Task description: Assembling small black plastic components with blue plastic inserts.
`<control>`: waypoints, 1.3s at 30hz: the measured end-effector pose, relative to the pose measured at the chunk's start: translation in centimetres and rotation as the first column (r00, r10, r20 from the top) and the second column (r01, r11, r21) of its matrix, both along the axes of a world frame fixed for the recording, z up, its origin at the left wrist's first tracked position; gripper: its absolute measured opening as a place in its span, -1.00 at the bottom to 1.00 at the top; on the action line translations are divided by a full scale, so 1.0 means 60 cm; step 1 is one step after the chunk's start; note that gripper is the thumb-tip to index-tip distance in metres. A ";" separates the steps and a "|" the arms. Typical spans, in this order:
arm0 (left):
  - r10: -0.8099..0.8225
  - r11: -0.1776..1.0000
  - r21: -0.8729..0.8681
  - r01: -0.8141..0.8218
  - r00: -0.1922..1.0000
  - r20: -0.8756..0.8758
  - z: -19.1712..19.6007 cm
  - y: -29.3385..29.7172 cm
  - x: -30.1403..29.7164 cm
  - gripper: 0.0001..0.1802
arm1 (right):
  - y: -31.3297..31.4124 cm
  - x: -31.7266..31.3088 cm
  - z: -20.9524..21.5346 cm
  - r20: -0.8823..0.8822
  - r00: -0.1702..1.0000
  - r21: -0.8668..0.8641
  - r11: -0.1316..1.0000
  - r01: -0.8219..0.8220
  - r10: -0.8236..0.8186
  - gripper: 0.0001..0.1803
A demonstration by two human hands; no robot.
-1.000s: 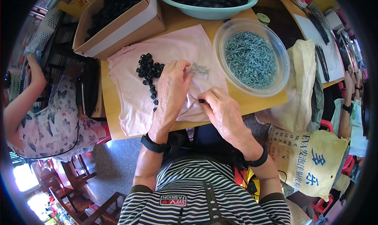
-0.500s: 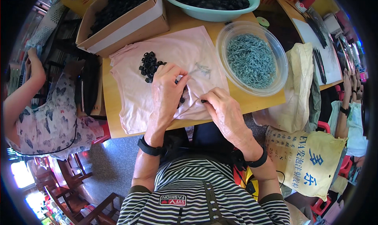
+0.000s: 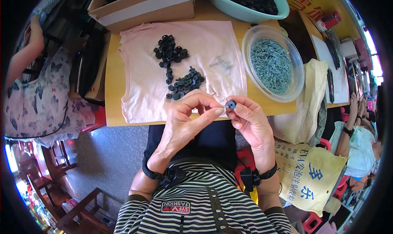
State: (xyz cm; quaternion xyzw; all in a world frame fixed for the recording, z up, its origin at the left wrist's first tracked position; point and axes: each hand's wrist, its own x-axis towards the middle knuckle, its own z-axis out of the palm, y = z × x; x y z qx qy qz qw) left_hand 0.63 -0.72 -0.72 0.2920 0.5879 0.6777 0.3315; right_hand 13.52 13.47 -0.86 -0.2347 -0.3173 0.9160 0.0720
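Observation:
My left hand [image 3: 186,121] is closed in a pinch on a thin silvery screw [image 3: 224,107], mostly covered by the fingertips. Between the thumb and fingers of my right hand [image 3: 254,121] is a small round black knob [image 3: 231,104] with a hole in its middle. The screw's end meets the knob at the near edge of a pink cloth [image 3: 143,78]. On the cloth lie a pile of black ring-shaped parts [image 3: 170,49], a pile of small black knobs [image 3: 186,84] and several loose screws [image 3: 222,63].
A clear round tub [image 3: 273,64] full of grey-blue screws stands right of the cloth. Behind are a cardboard box [image 3: 151,8] and a pale green basin [image 3: 245,10] of black parts. People sit at both sides; a printed sack [image 3: 313,172] lies at right.
Both hands have drawn together at the table's near edge. The left hand has left the cloth and now pinches a screw; the right holds the knob up against it. The view has shifted slightly.

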 end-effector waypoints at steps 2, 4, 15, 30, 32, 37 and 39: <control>-0.041 0.999 -0.004 0.041 0.999 -0.011 0.005 -0.002 0.001 -0.91 | -0.004 0.000 0.000 -0.002 1.000 0.000 1.000 -0.007 0.007 -0.70; -0.038 0.999 -0.017 0.038 0.999 -0.016 0.006 -0.008 0.001 -0.91 | -0.008 0.000 0.002 -0.008 1.000 0.002 1.000 -0.009 0.009 -0.70; 0.076 0.990 -0.053 -0.134 0.800 -0.596 0.025 -0.028 0.002 -0.90 | -0.032 -0.004 0.019 0.077 0.997 0.452 0.892 -0.026 -0.010 -0.78; -0.009 0.980 -0.183 -0.075 0.908 -0.420 -0.006 -0.034 -0.027 -0.79 | -0.027 -0.025 -0.032 0.140 0.990 0.382 0.923 -0.055 0.001 -0.77; 0.067 0.966 -0.190 -0.176 0.880 -0.470 -0.007 -0.024 -0.050 -0.75 | -0.023 -0.028 -0.038 0.151 0.988 0.358 0.933 -0.032 -0.024 -0.77; 0.224 0.853 -0.143 -0.502 0.599 -0.769 -0.035 -0.001 -0.135 -0.75 | -0.018 -0.028 -0.039 0.162 0.986 0.319 0.948 -0.014 -0.040 -0.77; 0.194 0.841 -0.173 -0.512 0.585 -0.788 -0.031 0.007 -0.144 -0.76 | -0.022 -0.030 -0.039 0.141 0.989 0.322 0.947 -0.012 -0.036 -0.78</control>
